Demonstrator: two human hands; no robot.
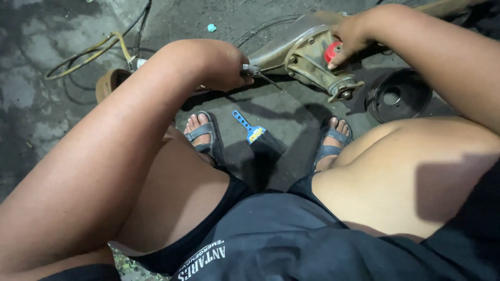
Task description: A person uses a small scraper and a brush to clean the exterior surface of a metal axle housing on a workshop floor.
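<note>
The left hand (pixel 221 65) is closed around a slim metal tool (pixel 258 74), its tip poking out past the fingers toward the housing (pixel 297 52), a grimy metal casting lying on the floor (pixel 31 104). The right hand (pixel 351 36) rests on the housing's far side, fingers curled over a red cap (pixel 332 51) that they touch. Below the left fingers a blue-handled brush (pixel 252 130) lies between the sandalled feet, and a dark drum (pixel 401 96) sits just right of the housing.
</note>
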